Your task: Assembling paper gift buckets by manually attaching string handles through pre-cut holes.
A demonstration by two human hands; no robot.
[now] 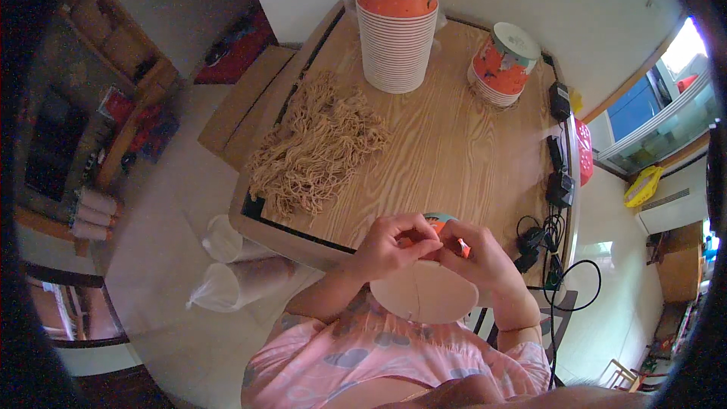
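I hold 1 orange printed paper bucket [424, 297] near my chest at the table's [454, 151] near edge, its pale open mouth toward me. My left hand [401, 242] and right hand [471, 251] pinch at its far rim; I cannot tell whether anything else sits between my fingertips. Tan twine [322, 148] lies heaped beyond, left of 1 tall stack of paper buckets [397, 45].

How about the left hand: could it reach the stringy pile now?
Probably yes: just tabletop shows between the left hand and the stringy pile, though that hand is at the paper cup.
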